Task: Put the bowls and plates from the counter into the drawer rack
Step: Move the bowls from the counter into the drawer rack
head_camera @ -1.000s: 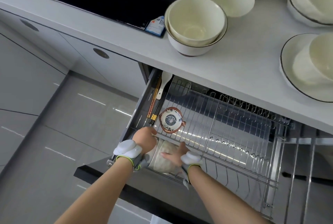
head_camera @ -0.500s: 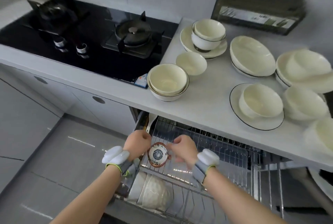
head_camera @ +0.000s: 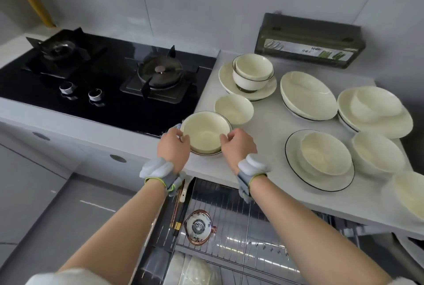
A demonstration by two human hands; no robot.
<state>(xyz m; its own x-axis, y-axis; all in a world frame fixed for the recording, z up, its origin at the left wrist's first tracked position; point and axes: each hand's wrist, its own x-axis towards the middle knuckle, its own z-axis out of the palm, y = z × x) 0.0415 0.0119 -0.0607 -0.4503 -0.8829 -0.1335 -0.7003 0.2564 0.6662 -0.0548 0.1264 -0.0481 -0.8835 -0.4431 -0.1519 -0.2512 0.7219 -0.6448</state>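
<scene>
A stack of cream bowls [head_camera: 205, 133] with dark rims stands near the counter's front edge, beside the stove. My left hand [head_camera: 173, 147] curls around its left rim and my right hand [head_camera: 236, 146] around its right rim; the stack still rests on the counter [head_camera: 270, 147]. Below, the open drawer rack [head_camera: 241, 227] of steel wire holds a small blue-patterned cup [head_camera: 199, 227] and a pale bowl on edge [head_camera: 195, 271] at the front. Several more cream bowls and plates lie across the counter, such as a single bowl [head_camera: 234, 109] just behind the stack.
A black gas stove [head_camera: 96, 76] fills the counter's left side. A plate with a bowl [head_camera: 320, 160] sits to the right, more plates [head_camera: 308, 95] behind. A dark box [head_camera: 309, 40] hangs on the tiled wall. Chopsticks [head_camera: 175, 213] lie along the drawer's left edge.
Both hands left the bowl set at the drawer's front, rose past the patterned cup and now close on the bowl stack on the counter. The view tilted up from drawer to counter.
</scene>
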